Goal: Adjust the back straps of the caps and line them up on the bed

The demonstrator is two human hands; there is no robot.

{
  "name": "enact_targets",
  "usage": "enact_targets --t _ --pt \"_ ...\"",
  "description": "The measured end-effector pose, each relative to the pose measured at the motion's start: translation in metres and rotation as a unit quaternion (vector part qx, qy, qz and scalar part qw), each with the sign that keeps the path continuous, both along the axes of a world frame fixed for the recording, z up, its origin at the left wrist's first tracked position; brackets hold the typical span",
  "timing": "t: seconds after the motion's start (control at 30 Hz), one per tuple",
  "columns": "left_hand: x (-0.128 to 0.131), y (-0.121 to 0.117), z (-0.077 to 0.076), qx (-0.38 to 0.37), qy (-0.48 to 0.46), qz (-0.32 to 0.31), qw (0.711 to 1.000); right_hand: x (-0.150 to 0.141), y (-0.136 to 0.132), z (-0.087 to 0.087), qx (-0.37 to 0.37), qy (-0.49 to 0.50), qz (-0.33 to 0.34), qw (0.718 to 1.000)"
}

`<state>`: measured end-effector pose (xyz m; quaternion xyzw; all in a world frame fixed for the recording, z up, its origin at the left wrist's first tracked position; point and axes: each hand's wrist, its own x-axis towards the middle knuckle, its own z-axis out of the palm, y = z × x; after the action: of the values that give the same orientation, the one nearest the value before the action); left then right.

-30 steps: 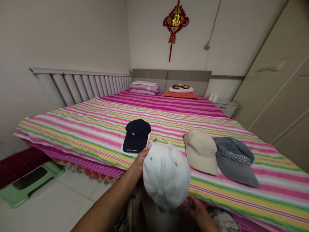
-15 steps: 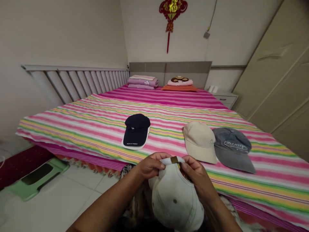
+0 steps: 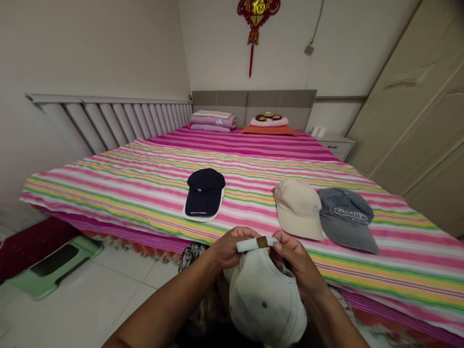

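Low in front of me is a pale baseball cap (image 3: 266, 299), its back opening turned up. A strap with a brass-coloured buckle (image 3: 261, 241) crosses that opening. My left hand (image 3: 232, 247) is closed on the strap's left part, whose end sticks out loose past the buckle. My right hand (image 3: 292, 253) pinches the strap and cap edge to the right of the buckle. Beyond my hands, on the bed, lie a navy cap (image 3: 205, 191) with a white brim edge, a beige cap (image 3: 297, 208), and a grey cap (image 3: 346, 217) touching the beige one.
The bed wears a striped sheet (image 3: 145, 179). Folded purple bedding (image 3: 213, 121) and a pink and orange pile (image 3: 268, 125) sit by the headboard (image 3: 232, 99). A radiator (image 3: 119, 121) runs along the left wall. A green stool (image 3: 61, 266) stands on the floor at left.
The left end of the strap, earlier under my left thumb, now sticks out in view beyond the buckle. My left fingers have shifted behind it. The view has tilted slightly.
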<state>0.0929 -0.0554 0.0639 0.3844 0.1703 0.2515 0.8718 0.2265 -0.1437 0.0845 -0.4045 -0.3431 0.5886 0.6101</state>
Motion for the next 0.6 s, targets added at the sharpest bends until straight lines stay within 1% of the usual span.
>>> enact_targets --t 0.07,0.2,0.3,0.43,0.6 --pt "0.0009 -0.0011 0.0008 -0.005 0.020 0.018 1.000 0.0001 -0.0001 -0.0027 0.005 -0.035 0.002 0.999" --pt "0.0013 -0.0027 0.0019 -0.014 0.028 0.024 0.999 0.0002 -0.0006 -0.0054 0.021 -0.089 -0.015 0.996" --pt "0.0020 -0.0031 0.0011 -0.026 0.023 0.020 0.999 -0.0014 -0.0014 -0.0041 0.022 -0.089 -0.026 0.995" --pt "0.0036 -0.0050 -0.0011 -0.036 0.026 0.024 0.999 -0.0044 -0.0022 -0.0016 0.008 -0.062 -0.026 0.998" --pt "0.0040 -0.0090 -0.0042 -0.009 0.046 0.032 0.998 -0.0083 -0.0021 -0.0024 0.018 -0.073 -0.013 0.997"
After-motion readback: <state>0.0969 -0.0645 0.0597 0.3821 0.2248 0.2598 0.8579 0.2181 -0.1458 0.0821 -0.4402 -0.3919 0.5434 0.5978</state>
